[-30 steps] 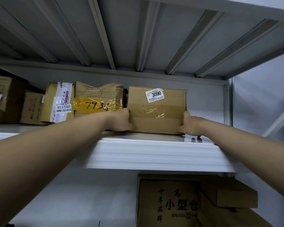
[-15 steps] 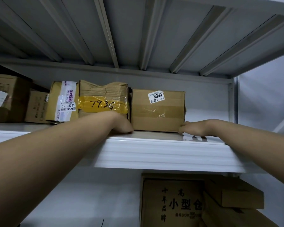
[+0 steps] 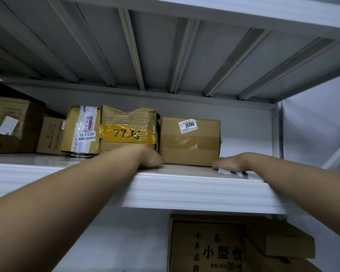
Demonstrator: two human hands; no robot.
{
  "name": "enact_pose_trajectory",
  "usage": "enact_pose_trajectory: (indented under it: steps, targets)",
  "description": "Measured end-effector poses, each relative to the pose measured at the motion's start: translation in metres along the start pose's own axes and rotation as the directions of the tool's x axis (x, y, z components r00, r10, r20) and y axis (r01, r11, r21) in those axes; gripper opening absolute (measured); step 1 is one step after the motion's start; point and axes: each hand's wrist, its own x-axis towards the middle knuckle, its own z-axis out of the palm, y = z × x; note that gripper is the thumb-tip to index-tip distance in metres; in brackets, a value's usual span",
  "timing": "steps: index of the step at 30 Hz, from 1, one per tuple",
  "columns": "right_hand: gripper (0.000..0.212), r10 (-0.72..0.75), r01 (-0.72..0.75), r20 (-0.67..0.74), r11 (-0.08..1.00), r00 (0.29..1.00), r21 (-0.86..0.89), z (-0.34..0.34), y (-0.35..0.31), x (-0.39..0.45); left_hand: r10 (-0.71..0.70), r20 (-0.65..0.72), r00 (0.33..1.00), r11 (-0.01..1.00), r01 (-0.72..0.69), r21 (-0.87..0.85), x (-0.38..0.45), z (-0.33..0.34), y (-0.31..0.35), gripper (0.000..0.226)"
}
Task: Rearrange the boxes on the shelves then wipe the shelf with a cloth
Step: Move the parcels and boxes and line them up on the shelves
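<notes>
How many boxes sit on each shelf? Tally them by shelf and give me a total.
Top-shelf boxes: 5
Lower-shelf boxes: 3
Total: 8

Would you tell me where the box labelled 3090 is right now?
In the head view, the 3090 box sits on the upper shelf, rightmost in its row, right beside the crumpled 7936 box.

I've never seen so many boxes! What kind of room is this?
Probably a storeroom or parcel depot: a white metal shelf holds taped cardboard boxes, one stickered 3090, another with 7936 handwritten on yellow tape.
</notes>
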Motion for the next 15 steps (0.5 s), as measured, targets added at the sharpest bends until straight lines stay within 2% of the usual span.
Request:
enact_pose_trajectory:
  steps: [2,4,6,9,12,15]
  targets:
    - [0.022,-0.049,0.044,-0.101,0.997,0.994,-0.058,0.003,-0.004,-0.001,-0.018,-0.039,0.999,0.999,0.02,0.033,0.0,0.001,0.0,0.047]
    - [0.021,-0.09,0.05,-0.26,0.986,0.961,-0.158,0.002,-0.004,0.002,-0.081,-0.127,0.989,0.995,0.088,0.047,-0.001,0.003,0.0,0.052]
    - [0.035,-0.109,0.026,-0.352,0.972,0.93,-0.232,-0.002,-0.008,0.002,-0.169,-0.23,0.958,0.983,0.179,0.026,0.0,0.002,-0.002,0.063]
    - [0.049,-0.019,-0.054,-0.27,0.964,0.963,-0.26,-0.013,-0.02,0.0,-0.245,-0.332,0.911,0.966,0.259,-0.004,0.0,0.002,-0.004,0.072]
    - [0.048,0.039,-0.111,-0.271,0.959,0.962,-0.259,-0.027,-0.03,-0.005,-0.248,-0.374,0.894,0.964,0.265,-0.006,0.004,0.0,-0.007,0.068]
    - [0.039,0.014,-0.072,-0.23,0.967,0.973,-0.244,-0.031,-0.034,0.004,-0.251,-0.37,0.895,0.962,0.272,0.007,0.009,-0.001,-0.009,0.069]
